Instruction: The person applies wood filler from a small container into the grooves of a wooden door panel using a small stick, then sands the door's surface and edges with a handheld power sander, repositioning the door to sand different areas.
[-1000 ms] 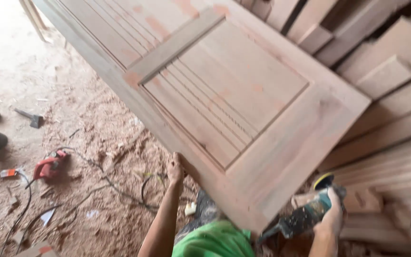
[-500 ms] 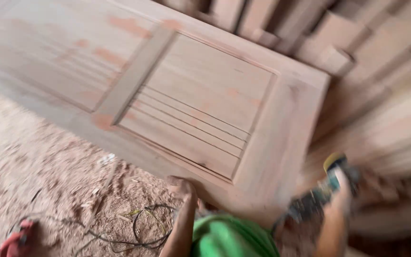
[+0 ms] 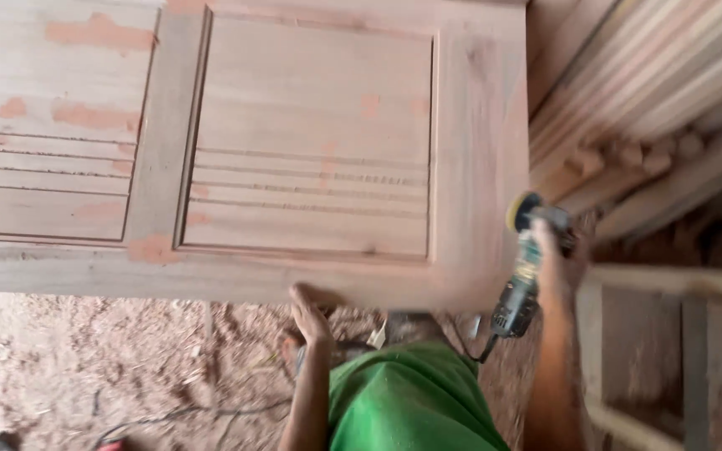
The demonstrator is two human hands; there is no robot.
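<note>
The panelled wooden door [image 3: 311,142] lies flat in front of the person, its near edge gripped by the left hand [image 3: 309,309], so that grip should stay firm while the right hand [image 3: 557,259], closed round the angle grinder [image 3: 521,267], keeps the disc flat near the door's right edge.

The upper view is filled by the panelled wooden door [image 3: 311,150] — no way through is left there. To the right, passage is blocked by stacked timber [image 3: 645,108] and a wooden frame [image 3: 670,351], just beside the angle grinder [image 3: 524,267]. Open room is found only below the door's near edge, over the sawdust floor [image 3: 110,359], where a cable [image 3: 177,413] is strewn.
</note>
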